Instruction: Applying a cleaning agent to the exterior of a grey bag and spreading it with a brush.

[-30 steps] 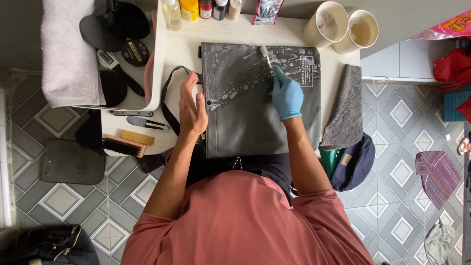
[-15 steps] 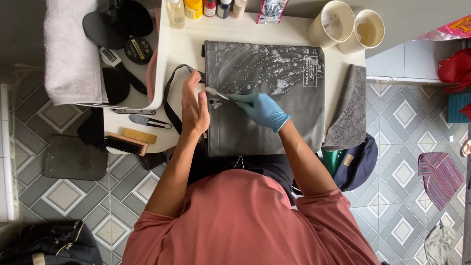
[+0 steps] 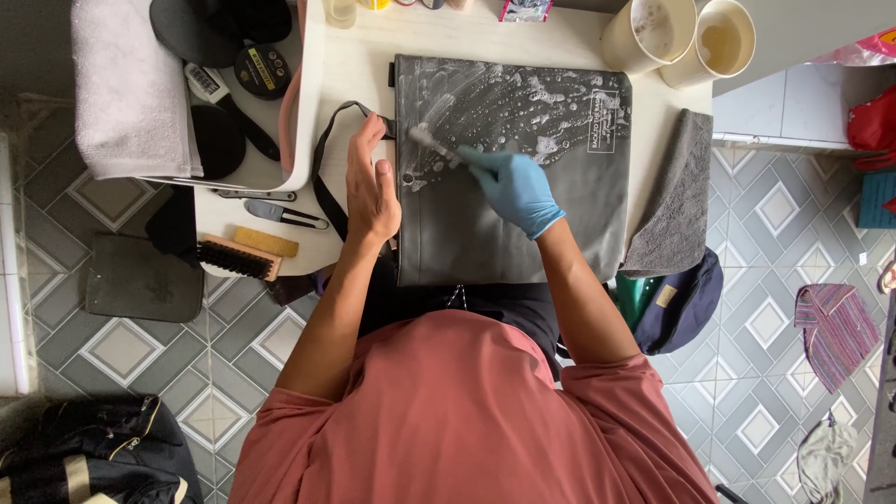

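A flat dark grey bag lies on a small white table, its upper face streaked with white soap foam. My right hand, in a blue glove, holds a small brush whose head rests on the foamy top-left part of the bag. My bare left hand lies flat on the bag's left edge, beside its black strap, pinning it down.
Two cream cups stand at the table's back right, with a grey cloth draped over the right edge. On the left are a folded white towel, black items, scissors and a wooden brush. The floor is patterned tile.
My gloved right hand swept the brush from the bag's upper right across to its upper left. The left hand stayed on the bag's left edge.
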